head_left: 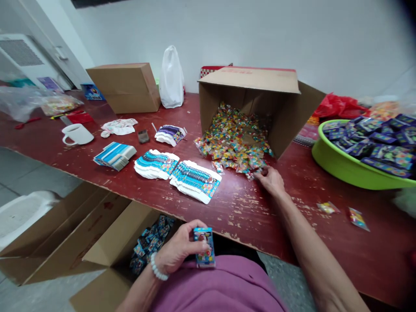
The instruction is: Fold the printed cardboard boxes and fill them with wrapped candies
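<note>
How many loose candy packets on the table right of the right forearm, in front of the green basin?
2. One packet lies nearer the right hand; the other packet lies farther right. The arm may hide more.

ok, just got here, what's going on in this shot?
A person at a red table holds a small blue box in the left hand. The right hand has its fingers at the near edge of the sweets spilling from a tipped carton; whether they grip one is hard to tell. Flat blue stacks lie fanned on the table, and more blue boxes sit in an open carton below. A green tub of purple packs stands at the right.
</note>
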`<action>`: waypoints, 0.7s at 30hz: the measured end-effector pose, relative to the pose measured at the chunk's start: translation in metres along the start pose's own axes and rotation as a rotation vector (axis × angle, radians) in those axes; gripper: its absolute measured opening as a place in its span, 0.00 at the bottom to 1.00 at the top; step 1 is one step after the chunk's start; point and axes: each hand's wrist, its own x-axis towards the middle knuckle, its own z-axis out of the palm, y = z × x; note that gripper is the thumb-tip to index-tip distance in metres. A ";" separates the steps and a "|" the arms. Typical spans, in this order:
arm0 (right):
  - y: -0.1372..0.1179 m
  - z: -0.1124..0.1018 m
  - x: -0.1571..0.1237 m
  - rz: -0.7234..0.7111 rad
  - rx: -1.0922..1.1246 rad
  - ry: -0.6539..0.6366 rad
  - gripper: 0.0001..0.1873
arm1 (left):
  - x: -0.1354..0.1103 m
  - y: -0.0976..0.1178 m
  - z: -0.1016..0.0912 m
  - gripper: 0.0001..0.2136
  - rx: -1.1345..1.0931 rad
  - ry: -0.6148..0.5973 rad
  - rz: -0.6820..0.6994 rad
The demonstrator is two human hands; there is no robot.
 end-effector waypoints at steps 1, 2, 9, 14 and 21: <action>0.003 0.001 0.001 0.029 0.060 -0.006 0.24 | -0.003 -0.001 -0.011 0.17 0.076 0.021 0.007; 0.005 0.001 0.001 0.060 0.142 -0.014 0.23 | -0.006 0.000 -0.022 0.18 0.174 0.035 0.019; -0.006 -0.023 -0.026 0.144 0.714 -0.172 0.22 | -0.018 0.005 -0.073 0.18 0.598 -0.255 -0.154; -0.038 -0.038 -0.073 0.113 0.911 -0.280 0.23 | -0.007 0.015 -0.050 0.15 0.248 -0.097 0.003; -0.087 -0.041 -0.130 -0.113 0.868 -0.518 0.13 | 0.019 0.038 0.006 0.19 0.020 -0.121 0.144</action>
